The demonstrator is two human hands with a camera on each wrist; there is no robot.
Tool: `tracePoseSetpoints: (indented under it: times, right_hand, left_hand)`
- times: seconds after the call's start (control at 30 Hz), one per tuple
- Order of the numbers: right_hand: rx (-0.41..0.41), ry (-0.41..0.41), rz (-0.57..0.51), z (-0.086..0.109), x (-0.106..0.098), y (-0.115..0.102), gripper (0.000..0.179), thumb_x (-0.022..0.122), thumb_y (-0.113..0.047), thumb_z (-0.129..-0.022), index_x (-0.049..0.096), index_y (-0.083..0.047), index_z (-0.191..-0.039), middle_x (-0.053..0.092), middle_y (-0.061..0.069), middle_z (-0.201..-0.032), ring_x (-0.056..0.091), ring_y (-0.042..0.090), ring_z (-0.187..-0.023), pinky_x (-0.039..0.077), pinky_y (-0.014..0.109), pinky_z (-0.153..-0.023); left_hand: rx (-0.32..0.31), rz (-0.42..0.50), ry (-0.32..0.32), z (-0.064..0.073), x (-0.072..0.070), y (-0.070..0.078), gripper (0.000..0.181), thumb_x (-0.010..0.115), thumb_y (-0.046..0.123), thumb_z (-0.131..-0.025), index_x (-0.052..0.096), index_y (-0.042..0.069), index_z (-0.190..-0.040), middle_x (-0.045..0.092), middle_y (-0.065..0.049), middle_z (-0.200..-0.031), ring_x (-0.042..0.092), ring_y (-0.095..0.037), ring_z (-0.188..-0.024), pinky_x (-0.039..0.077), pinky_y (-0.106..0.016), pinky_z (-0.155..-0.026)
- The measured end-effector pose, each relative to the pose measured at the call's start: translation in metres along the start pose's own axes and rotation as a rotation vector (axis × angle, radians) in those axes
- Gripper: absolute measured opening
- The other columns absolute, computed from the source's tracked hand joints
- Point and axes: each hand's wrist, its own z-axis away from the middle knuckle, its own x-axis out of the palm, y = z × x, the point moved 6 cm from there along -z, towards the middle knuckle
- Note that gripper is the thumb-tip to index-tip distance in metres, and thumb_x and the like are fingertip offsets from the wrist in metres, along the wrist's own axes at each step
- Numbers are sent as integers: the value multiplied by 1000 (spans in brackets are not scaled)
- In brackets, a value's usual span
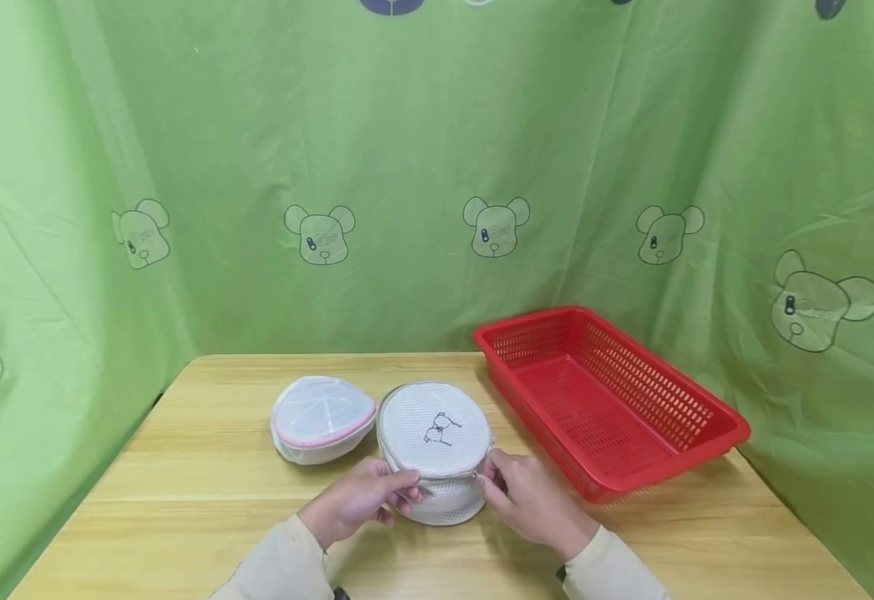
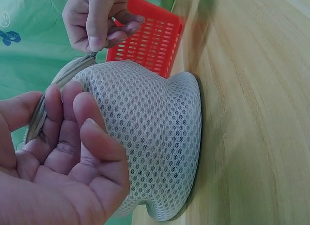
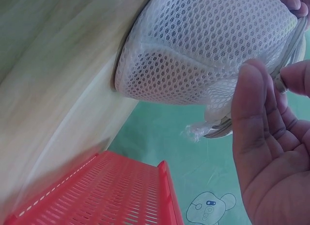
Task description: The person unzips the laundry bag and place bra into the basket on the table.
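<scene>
Over table (image 1: 182,492), both hands (image 1: 362,500) (image 1: 532,502), fingers (image 2: 98,24) pinching mesh bag's (image 1: 455,461) zip (image 2: 70,72), its bow (image 1: 440,427) head-view only

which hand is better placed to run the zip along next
Probably the right hand: it pinches the zip, apparently by its pull, at the right side of the bag. The left hand holds the zipped edge nearer the front, better suited to steadying.

A curtained-off tabletop space is shown; whether in a home cannot be told. The pale wood-grain table (image 1: 182,475) is bordered at back and sides by green, bear-printed fabric curtains (image 1: 407,125), and household character is lent by a round white mesh bag (image 1: 425,442) and a red perforated plastic basket (image 1: 585,477).
</scene>
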Motion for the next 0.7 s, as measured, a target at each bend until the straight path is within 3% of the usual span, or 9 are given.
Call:
tracePoseSetpoints:
  times: [0.47, 0.7]
  right_hand:
    - [16, 28, 9, -1, -1, 0, 21, 72, -5, -81, 54, -15, -75, 41, -16, -61, 36, -5, -53, 35, 13, -44]
    - [30, 25, -28, 0, -2, 2, 20, 71, -4, -81, 55, -15, -75, 45, -15, -62, 39, -5, -54, 38, 14, -45]
  left_hand:
    - [-24, 8, -3, -1, -1, -1, 27, 56, 31, -97, 61, 11, -81, 64, 0, -85, 57, -13, -74, 42, -25, -62]
    - [-16, 15, 6, 0, -7, -1, 33, 54, 36, -98, 62, 5, -91, 64, -3, -89, 59, -15, -77, 44, -27, -64]
